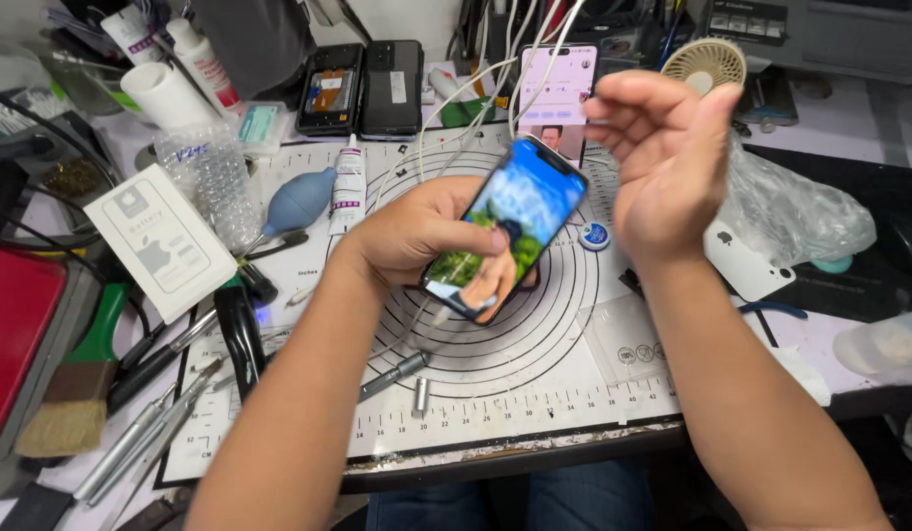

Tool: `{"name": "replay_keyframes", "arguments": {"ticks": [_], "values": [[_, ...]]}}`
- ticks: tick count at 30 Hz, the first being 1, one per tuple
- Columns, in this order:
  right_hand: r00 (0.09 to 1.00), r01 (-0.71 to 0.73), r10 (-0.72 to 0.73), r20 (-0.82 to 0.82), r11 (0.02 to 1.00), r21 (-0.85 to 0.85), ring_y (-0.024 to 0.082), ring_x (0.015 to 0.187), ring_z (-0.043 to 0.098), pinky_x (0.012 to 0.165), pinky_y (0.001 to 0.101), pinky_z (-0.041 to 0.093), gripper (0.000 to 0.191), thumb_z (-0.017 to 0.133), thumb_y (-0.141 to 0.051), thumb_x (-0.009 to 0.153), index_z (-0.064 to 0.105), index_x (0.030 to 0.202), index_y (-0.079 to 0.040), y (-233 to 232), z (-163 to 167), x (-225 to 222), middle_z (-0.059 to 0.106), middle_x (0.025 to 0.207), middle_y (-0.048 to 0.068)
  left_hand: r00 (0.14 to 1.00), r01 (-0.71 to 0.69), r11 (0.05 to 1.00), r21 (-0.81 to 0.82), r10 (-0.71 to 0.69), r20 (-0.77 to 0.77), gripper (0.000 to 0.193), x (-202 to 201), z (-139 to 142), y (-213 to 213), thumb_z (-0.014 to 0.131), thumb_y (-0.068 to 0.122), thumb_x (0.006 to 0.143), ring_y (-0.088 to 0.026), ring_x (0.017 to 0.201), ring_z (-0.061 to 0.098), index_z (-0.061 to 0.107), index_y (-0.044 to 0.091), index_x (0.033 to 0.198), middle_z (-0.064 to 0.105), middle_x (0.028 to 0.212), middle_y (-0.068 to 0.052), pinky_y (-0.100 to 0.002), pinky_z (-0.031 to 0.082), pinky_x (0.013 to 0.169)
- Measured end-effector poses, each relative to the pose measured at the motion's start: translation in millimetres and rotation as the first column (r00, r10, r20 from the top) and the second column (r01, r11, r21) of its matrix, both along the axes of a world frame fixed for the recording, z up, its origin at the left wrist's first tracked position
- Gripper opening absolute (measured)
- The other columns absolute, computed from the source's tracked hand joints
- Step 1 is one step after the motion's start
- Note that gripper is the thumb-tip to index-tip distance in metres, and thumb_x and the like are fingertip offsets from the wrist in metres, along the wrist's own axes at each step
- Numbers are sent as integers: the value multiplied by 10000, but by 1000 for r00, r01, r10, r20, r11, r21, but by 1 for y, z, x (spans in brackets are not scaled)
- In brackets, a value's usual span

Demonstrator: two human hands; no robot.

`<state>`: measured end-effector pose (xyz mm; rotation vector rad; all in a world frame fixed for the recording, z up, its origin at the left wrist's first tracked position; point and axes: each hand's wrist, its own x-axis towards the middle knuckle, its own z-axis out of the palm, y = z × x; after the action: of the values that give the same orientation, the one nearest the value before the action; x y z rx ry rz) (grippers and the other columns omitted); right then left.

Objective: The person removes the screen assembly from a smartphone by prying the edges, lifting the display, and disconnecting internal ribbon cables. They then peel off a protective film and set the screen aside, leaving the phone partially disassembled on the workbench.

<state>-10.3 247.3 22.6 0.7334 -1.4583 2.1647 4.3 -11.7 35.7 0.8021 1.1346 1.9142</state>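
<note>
Left hand (416, 236) grips our lit smartphone (505, 231) tilted above the white work mat (534, 383) on the counter; right hand (662, 162) hovers open, fingers loosely curled, just beside it

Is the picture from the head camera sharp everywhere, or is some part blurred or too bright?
In the head view, the raised right hand looks softly blurred, while the left hand and the lit black smartphone in its grip are sharper; the straight ruler edge of the white work mat with concentric circles bows, a wide-lens distortion; lighting is even, shadows soft.
</note>
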Motion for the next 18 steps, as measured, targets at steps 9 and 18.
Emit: {"name": "replay_keyframes", "arguments": {"ticks": [9,18], "values": [[994,106,-106,1,994,10,253,924,706,879,374,601,577,368,-469,1120,657,1138,31,31,12,-12,713,1051,177,798,24,643,-766,-474,-373,292,-13,2,30,753,35,748,-112,729,674,741,4,1038,779,870,-54,-281,531,668],[999,7,-12,35,992,125,246,939,701,873,355,573,527,409,-411,1146,657,1110,52,31,11,-8,709,1061,178,831,28,650,-759,-437,-344,366,-11,-32,37,772,82,697,-133,774,692,731,3,1052,787,888,-66,-291,550,696]]}}
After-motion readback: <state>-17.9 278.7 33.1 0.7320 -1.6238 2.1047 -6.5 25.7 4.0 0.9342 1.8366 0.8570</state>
